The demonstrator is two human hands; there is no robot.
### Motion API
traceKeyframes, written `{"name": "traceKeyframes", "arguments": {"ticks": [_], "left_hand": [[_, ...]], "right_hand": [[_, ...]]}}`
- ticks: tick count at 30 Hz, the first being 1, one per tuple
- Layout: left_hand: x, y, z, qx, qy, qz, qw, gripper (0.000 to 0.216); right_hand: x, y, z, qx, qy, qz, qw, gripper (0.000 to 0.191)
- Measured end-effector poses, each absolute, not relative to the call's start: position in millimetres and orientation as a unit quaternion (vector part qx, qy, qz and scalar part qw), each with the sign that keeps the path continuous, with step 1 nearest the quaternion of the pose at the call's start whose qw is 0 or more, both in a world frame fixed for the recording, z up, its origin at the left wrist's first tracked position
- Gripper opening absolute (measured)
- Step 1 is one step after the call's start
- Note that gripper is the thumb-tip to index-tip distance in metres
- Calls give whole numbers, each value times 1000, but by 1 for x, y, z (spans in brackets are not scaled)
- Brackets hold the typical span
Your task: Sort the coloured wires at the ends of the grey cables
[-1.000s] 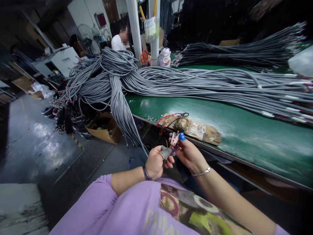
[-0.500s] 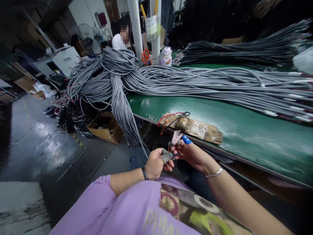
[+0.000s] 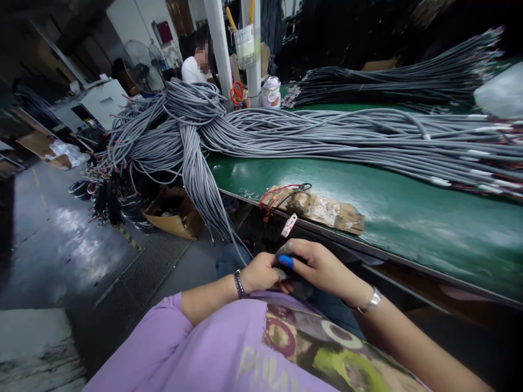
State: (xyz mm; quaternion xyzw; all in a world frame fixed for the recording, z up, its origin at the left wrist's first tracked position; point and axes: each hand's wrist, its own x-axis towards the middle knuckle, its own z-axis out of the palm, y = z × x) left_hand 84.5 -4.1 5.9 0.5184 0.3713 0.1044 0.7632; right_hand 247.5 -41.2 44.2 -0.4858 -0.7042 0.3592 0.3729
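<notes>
My left hand (image 3: 259, 271) and my right hand (image 3: 316, 264) meet close to my body, just below the front edge of the green table (image 3: 368, 201). Both are curled shut and pressed together. My right thumb wears a blue cot; grey cots cover other fingertips. What the fingers hold is hidden between the hands. A small pink tag (image 3: 289, 225) hangs at the table edge just above my hands. Beside it, red and black wires (image 3: 281, 193) lie on a taped cardboard pad (image 3: 327, 209).
A thick mass of grey cables (image 3: 327, 136) runs across the table and spills off its left end toward a cardboard box (image 3: 174, 212) on the floor. A darker cable bundle (image 3: 388, 84) lies farther back. Another person (image 3: 194, 62) sits by a fan (image 3: 139, 68).
My hands have dropped lower and closer to my body. The pink tag, which was at my right fingertips, now hangs at the table edge above them.
</notes>
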Motion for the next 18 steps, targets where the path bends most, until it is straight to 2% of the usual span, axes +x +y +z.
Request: {"name": "traceKeyframes", "arguments": {"ticks": [3, 6, 11, 15, 18], "left_hand": [[85, -3, 9, 481, 391, 182, 764, 48], [87, -4, 8, 460, 391, 228, 764, 51], [89, -5, 0, 467, 374, 226, 769, 55], [85, -2, 1, 479, 344, 178, 788, 57], [82, 0, 6, 529, 339, 156, 762, 52]], "right_hand": [[252, -46, 33, -531, -595, 373, 474, 21], [251, -50, 18, -555, -473, 431, 532, 32], [236, -52, 2, -526, -385, 518, 554, 33], [233, -49, 3, -513, -371, 534, 561, 29], [234, -44, 10, -525, -438, 501, 531, 25]]}}
